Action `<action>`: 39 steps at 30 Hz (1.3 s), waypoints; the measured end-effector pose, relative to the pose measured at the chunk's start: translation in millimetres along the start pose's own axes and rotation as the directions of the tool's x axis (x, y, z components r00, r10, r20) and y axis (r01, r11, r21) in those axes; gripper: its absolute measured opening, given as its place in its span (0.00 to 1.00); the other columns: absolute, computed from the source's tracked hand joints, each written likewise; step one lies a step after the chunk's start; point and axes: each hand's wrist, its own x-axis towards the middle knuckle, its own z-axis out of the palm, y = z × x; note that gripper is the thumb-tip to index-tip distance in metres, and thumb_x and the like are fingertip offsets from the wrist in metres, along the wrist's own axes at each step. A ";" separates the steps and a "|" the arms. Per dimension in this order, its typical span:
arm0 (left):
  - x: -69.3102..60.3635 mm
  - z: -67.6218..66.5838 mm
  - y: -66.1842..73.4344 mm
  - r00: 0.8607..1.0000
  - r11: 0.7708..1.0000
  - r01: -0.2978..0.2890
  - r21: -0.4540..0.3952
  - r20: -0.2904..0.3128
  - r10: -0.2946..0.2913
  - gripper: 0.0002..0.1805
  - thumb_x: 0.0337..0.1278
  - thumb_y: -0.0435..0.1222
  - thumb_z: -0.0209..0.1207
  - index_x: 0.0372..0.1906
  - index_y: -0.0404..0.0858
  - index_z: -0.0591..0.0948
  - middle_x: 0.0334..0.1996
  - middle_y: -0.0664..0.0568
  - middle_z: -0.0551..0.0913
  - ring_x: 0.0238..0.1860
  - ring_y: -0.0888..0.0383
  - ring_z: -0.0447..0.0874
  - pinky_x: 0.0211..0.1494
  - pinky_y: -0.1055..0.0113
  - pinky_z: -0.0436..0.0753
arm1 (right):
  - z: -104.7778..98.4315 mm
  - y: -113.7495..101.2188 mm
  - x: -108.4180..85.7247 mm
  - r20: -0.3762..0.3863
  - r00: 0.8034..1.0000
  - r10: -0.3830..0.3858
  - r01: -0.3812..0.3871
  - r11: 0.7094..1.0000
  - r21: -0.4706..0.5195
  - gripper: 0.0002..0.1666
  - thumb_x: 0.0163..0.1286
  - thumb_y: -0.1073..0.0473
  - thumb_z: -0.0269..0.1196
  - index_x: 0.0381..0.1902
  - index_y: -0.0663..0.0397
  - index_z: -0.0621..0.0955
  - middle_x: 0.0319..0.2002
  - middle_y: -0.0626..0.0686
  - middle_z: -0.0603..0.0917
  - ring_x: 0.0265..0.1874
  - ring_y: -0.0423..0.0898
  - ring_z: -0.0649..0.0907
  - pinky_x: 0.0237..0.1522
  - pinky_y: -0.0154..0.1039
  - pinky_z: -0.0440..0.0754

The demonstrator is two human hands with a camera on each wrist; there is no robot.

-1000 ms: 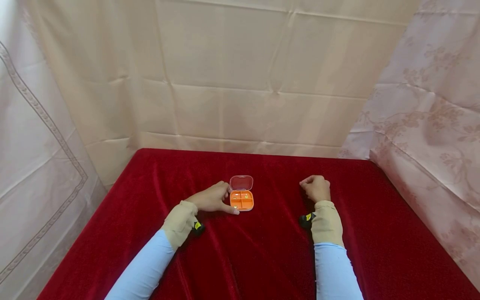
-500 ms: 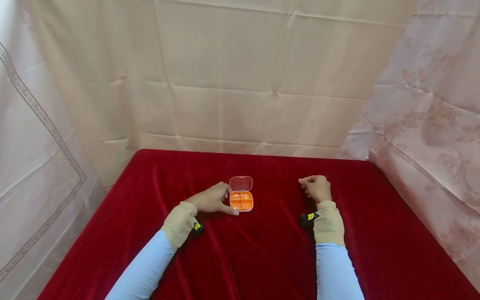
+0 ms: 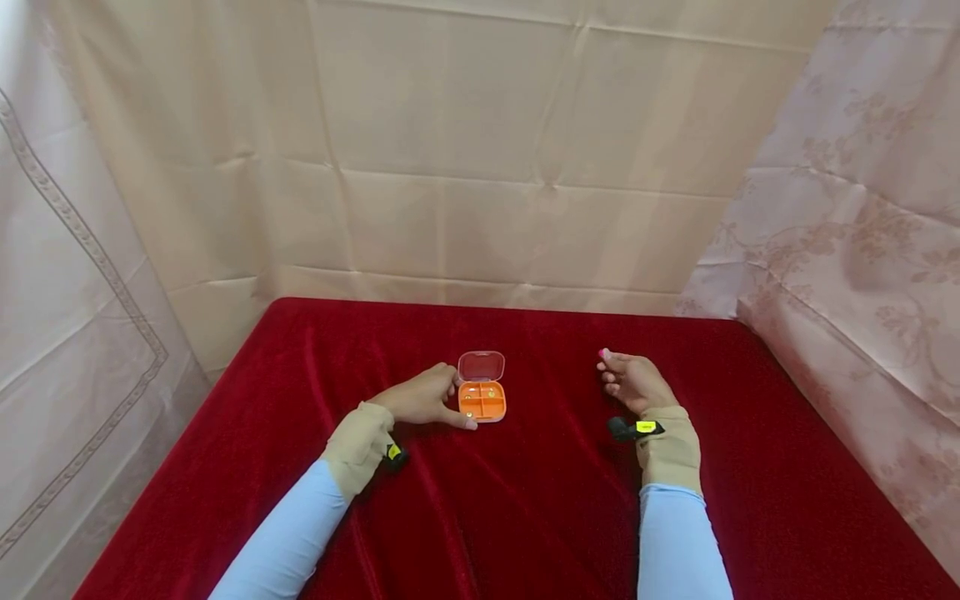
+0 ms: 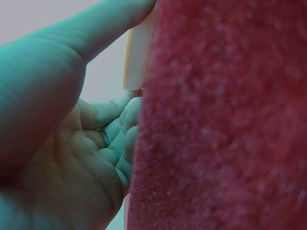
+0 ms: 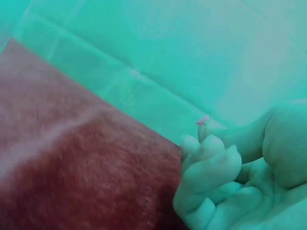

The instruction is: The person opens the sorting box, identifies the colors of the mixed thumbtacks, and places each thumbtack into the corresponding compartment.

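Note:
An orange pill box (image 3: 493, 408) lies on the red cloth with its clear lid (image 3: 481, 367) tipped back. Small yellowish pieces sit in the two far compartments and the near left one; the near right compartment shows bare orange. My left hand (image 3: 420, 398) holds the box from its left, thumb at the near edge and fingers by the far left corner. The left wrist view shows the box's side (image 4: 139, 55) between thumb and finger. Off to the right, my right hand (image 3: 637, 383) pinches a small pink piece (image 5: 203, 120) between thumb and index finger, other fingers curled.
Red velvet cloth (image 3: 540, 508) covers the table, with soft creases. A beige curtain (image 3: 480, 167) hangs behind the far edge. Pale patterned curtains (image 3: 862, 225) close off the sides.
The right hand has turned at the wrist, its fingertips tilting upward, and the pink piece has come into clearer sight. My left hand and the pill box stay in place.

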 end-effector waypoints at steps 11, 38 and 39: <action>-0.6 -0.8 1.9 1.000 1.000 0.008 -0.007 -0.002 -0.008 0.37 0.50 0.54 0.77 0.55 0.35 0.75 0.43 0.50 0.73 0.44 0.56 0.71 0.48 0.63 0.74 | -11.4 2.6 1.6 0.529 0.849 -0.005 -0.255 0.872 0.418 0.28 0.87 0.60 0.29 0.43 0.58 0.78 0.38 0.54 0.77 0.28 0.39 0.66 0.26 0.28 0.55; 0.7 0.7 -1.3 1.000 1.000 0.008 0.002 0.000 -0.008 0.39 0.50 0.54 0.77 0.58 0.33 0.75 0.44 0.50 0.74 0.45 0.56 0.72 0.49 0.63 0.76 | 5.6 -6.8 -1.2 -0.027 0.997 -0.066 0.061 0.985 -0.161 0.08 0.78 0.61 0.62 0.40 0.60 0.84 0.26 0.46 0.79 0.20 0.34 0.69 0.17 0.25 0.66; 0.6 0.7 -1.2 1.000 1.000 0.008 0.000 0.000 -0.008 0.39 0.50 0.54 0.77 0.57 0.33 0.75 0.44 0.50 0.74 0.45 0.56 0.72 0.49 0.63 0.75 | 6.5 -7.3 -1.4 -0.042 0.996 -0.081 0.070 0.977 -0.203 0.08 0.78 0.60 0.62 0.41 0.61 0.83 0.26 0.46 0.79 0.20 0.34 0.69 0.17 0.26 0.67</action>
